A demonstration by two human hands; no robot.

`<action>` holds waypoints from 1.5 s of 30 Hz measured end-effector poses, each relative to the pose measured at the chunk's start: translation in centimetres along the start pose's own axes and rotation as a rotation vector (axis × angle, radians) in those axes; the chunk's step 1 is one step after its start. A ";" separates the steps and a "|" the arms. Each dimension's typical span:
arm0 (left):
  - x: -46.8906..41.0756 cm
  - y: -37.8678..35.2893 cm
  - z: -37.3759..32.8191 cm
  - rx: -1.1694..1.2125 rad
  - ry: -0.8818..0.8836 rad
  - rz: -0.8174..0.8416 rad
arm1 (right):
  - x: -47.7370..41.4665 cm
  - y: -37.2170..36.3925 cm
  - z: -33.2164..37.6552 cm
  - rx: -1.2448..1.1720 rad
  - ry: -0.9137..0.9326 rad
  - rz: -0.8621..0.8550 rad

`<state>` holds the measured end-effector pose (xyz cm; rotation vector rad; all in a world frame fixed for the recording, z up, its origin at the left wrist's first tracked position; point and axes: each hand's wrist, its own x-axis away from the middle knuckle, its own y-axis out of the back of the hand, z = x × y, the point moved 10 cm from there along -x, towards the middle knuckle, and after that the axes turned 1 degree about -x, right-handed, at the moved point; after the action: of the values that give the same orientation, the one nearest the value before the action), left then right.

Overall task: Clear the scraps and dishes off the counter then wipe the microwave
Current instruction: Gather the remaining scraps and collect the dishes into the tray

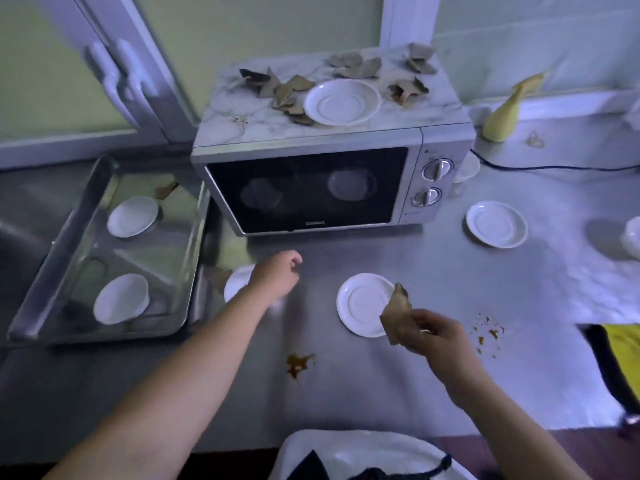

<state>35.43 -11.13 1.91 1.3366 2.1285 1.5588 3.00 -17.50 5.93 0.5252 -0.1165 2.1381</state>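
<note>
A silver microwave [311, 188] stands at the back of the steel counter [398, 382]. Its marbled top carries several brown scraps [287, 91] and a white saucer [341, 102]. My right hand [426, 332] pinches a brown scrap [396, 311] over the right edge of a white saucer [362, 304] on the counter. My left hand [277, 275] hovers with loosely curled fingers and holds nothing, above another white saucer [235, 280] beside the tray. A third counter saucer [496, 224] lies right of the microwave.
A metal tray [62, 237] at the left holds a saucer [132, 216], a white cup [121, 303] and a scrap [165, 190]. Brown spills [298, 363] and crumbs [488, 332] mark the counter. A yellow cloth [505, 112] and a black cord [554, 166] lie at the back right.
</note>
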 end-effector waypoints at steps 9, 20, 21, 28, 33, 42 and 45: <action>-4.8 -2.3 0.2 -0.401 -0.143 0.167 | 6.8 3.2 -2.6 -0.141 -0.061 -0.324; -5.0 -2.4 -0.5 -0.457 -0.229 0.190 | 11.5 1.7 -3.7 -0.266 -0.065 -0.466; -5.0 -2.3 -0.8 -0.421 -0.239 0.182 | 11.7 1.6 -3.7 -0.262 -0.064 -0.468; -1.2 2.1 -5.8 0.331 -0.300 0.032 | 12.4 0.9 -3.1 -0.304 -0.065 -0.486; 6.9 0.7 -8.5 0.772 -0.247 0.208 | 11.8 -0.6 0.4 -0.317 0.017 -0.418; 16.2 -0.7 -10.1 0.968 -0.246 0.395 | 10.6 -3.4 3.7 -0.249 0.091 -0.283; 17.0 -0.2 -10.2 0.992 -0.241 0.424 | 10.5 -3.6 4.1 -0.163 0.096 -0.250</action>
<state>19.36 -5.36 11.87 2.2084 2.6475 0.2672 1.91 -8.51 13.52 0.3231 -0.1611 1.8868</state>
